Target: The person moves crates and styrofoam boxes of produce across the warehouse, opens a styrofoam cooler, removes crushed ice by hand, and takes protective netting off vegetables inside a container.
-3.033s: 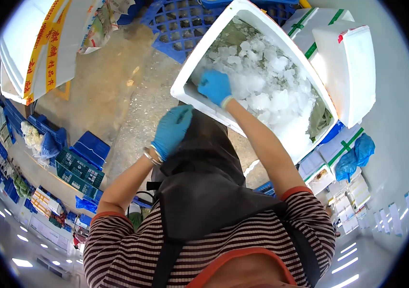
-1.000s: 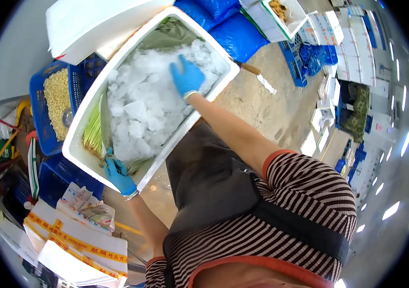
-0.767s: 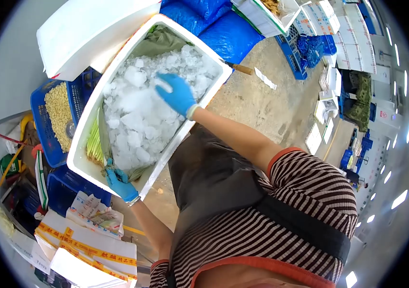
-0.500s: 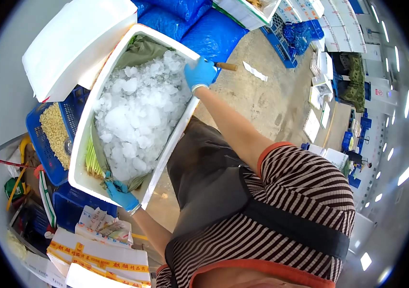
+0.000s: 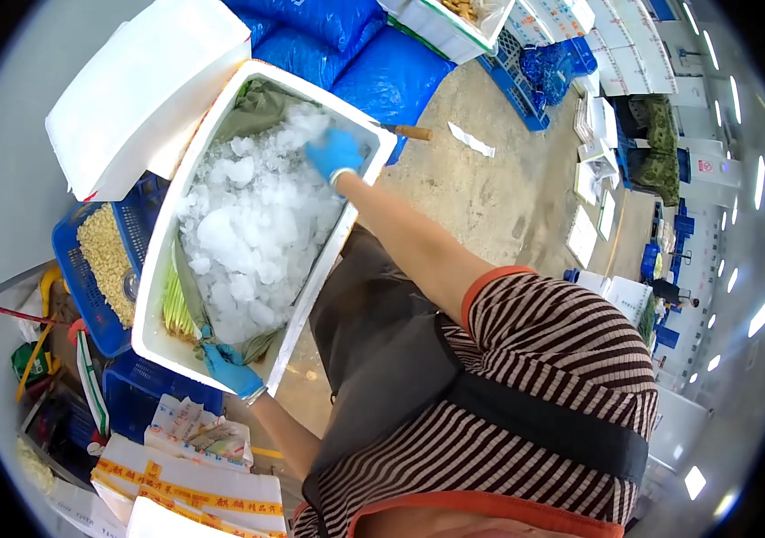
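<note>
A white foam box [image 5: 151, 296] holds a heap of crushed ice [image 5: 243, 238]. Green stalks [image 5: 176, 300], in a bunch, show along its near-left inner wall, beside an olive-green sheet [image 5: 257, 109] that lines the ice. At the box's lower corner, the fingers of my left hand [image 5: 232, 369] are closed on the sheet's edge. My right hand [image 5: 336, 154], slightly blurred, is over the ice at the upper right, fingers stretched toward it; whether they touch the ice is unclear. A wooden handle [image 5: 413, 133] sticks out past the box's right corner, apart from my hand.
A white foam lid or box [image 5: 145, 85] stands beyond the box. Blue baskets [image 5: 73, 260], one with pale pieces [image 5: 106, 255], are at the left. Blue sacks [image 5: 391, 76] lie above. Taped cartons [image 5: 194, 489] sit at lower left. A white strip [image 5: 470, 139] lies on the floor.
My right hand has left the wooden handle at the box's corner and moved left over the ice. The handle stays at the corner. My left hand keeps its hold on the sheet.
</note>
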Tool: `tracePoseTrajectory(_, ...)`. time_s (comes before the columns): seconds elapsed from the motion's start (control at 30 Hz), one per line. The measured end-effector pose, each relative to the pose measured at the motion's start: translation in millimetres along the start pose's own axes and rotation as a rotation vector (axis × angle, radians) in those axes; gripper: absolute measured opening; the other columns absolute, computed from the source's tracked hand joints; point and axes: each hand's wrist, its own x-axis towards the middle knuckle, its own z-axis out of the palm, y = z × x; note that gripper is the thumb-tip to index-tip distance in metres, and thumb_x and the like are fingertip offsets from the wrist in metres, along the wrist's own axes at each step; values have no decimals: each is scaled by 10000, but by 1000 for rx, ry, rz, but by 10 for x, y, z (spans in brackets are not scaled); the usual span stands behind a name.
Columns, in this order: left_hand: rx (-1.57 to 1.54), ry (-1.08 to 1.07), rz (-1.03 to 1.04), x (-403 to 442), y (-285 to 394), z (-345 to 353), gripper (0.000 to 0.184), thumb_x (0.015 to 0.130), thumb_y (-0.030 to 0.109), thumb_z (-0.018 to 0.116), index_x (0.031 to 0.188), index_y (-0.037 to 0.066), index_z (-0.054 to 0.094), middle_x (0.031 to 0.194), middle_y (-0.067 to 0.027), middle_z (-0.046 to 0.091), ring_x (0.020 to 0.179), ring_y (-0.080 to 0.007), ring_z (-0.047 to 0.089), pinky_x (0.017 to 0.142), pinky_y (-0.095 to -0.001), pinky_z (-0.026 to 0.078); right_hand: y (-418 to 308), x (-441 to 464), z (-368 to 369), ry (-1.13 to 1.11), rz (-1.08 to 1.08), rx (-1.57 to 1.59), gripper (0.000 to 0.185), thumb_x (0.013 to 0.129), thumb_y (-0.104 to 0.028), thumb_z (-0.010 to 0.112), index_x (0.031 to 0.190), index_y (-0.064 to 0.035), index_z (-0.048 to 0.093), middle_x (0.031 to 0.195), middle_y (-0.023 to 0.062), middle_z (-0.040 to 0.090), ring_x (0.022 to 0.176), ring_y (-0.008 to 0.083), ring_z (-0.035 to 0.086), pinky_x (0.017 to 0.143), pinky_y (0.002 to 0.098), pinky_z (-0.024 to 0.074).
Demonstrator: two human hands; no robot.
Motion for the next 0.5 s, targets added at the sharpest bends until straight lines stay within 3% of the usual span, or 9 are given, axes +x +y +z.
tracePoseTrajectory(0.03, -4, 2, -8, 25, -51, -15, 333, 941, 256, 516, 1156, 22, 617, 605, 62, 353, 506, -42, 254, 441, -203, 185, -186, -270, -68, -49, -205, -160, 638, 709, -473, 674, 1221, -112, 552, 1227, 185, 537, 1145, 355, 511, 960, 434, 419)
tracePoseTrajectory(0.1, 8, 6, -13, 47, -46, -30, 342, 942, 259, 516, 1168, 21, 610, 606, 64, 350, 503, -41, 250, 437, -201, 179, -498, -810, -235, -149, -324, -111, 611, 737, -450, 674, 1206, -78, 550, 1210, 185, 535, 1146, 354, 492, 970, 440, 398)
tracePoseTrajectory(0.23, 43, 10, 12, 6, -2, 1, 360, 942, 259, 515, 1191, 11, 592, 610, 71, 345, 493, -39, 239, 430, -202, 167, -196, -659, -169, 114, -485, 137, 547, 781, -408, 655, 1164, -28, 561, 1178, 203, 540, 1099, 360, 504, 965, 429, 389)
tracePoseTrajectory(0.27, 42, 7, 10, -23, 34, 52, 363, 942, 257, 513, 1195, 8, 589, 611, 72, 343, 492, -39, 236, 429, -202, 165, -8, -351, -120, 166, -397, 59, 533, 781, -380, 668, 1147, -5, 567, 1153, 203, 558, 1082, 356, 530, 945, 430, 403)
tracePoseTrajectory(0.33, 73, 6, 11, -16, 2, 19, 360, 942, 255, 509, 1185, 3, 594, 611, 70, 325, 495, -41, 232, 431, -204, 167, 227, 245, -238, -23, 49, 282, 573, 758, -430, 655, 1118, 4, 551, 1100, 239, 553, 1041, 369, 543, 880, 430, 429)
tracePoseTrajectory(0.43, 49, 30, 2, 54, -81, -22, 354, 943, 253, 504, 1173, 3, 603, 614, 66, 307, 499, -46, 230, 434, -206, 169, 47, 300, 249, 154, 296, -184, 593, 762, -491, 619, 1085, 4, 576, 1130, 253, 542, 1023, 382, 555, 889, 444, 421)
tracePoseTrajectory(0.47, 74, 56, 3, 35, -37, 28, 346, 945, 249, 498, 1165, 7, 609, 616, 62, 300, 499, -50, 232, 435, -210, 171, -260, 81, -38, 54, 276, -171, 648, 768, -532, 582, 1083, 34, 578, 1192, 265, 512, 1021, 391, 561, 915, 442, 410)
tracePoseTrajectory(0.5, 73, 45, 8, 16, -2, 56, 346, 944, 249, 498, 1168, 8, 608, 617, 61, 303, 499, -51, 232, 435, -211, 170, -325, -109, -135, -36, 60, -124, 641, 770, -510, 588, 1090, 45, 574, 1189, 262, 519, 1032, 383, 560, 919, 438, 411)
